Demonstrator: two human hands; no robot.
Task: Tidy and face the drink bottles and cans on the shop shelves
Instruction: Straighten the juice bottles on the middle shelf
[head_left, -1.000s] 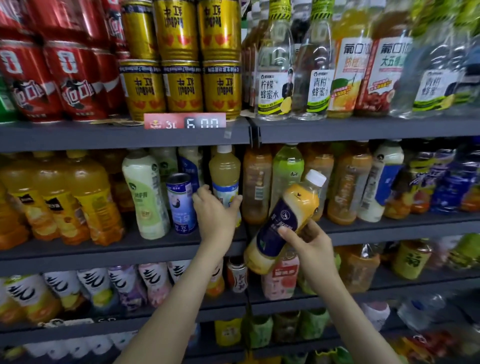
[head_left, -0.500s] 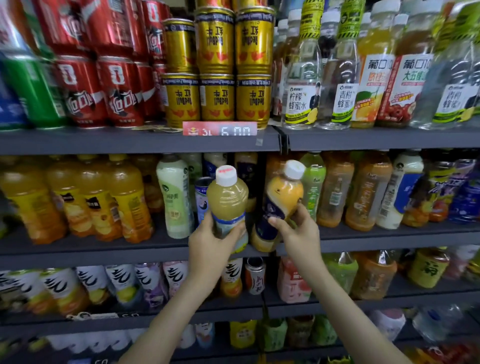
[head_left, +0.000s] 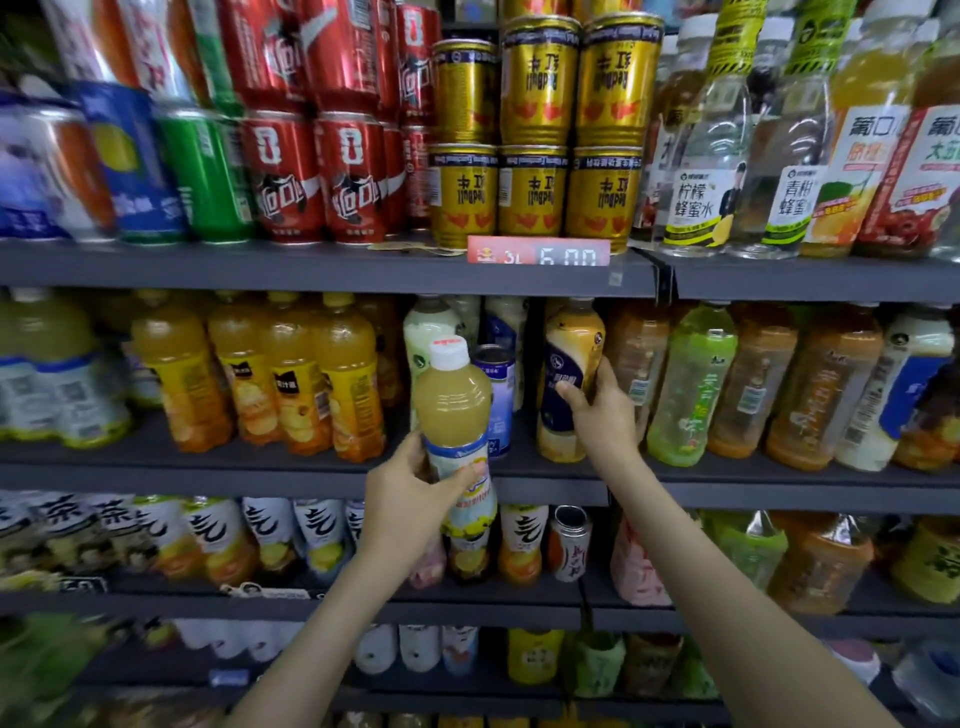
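Yellow juice bottle (head_left: 454, 400), white-capped, upright, clasped by left hand (head_left: 410, 499) forward of middle shelf (head_left: 260, 467) front edge. Right hand (head_left: 602, 415) grasping navy-labelled bottle (head_left: 569, 364) standing near same edge.

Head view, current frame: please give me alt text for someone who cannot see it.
A person's left hand holds a white-capped bottle of pale yellow drink in front of the middle shelf, while the right hand grips a navy-labelled bottle standing on that shelf. Above, red cans and gold cans fill the top shelf.
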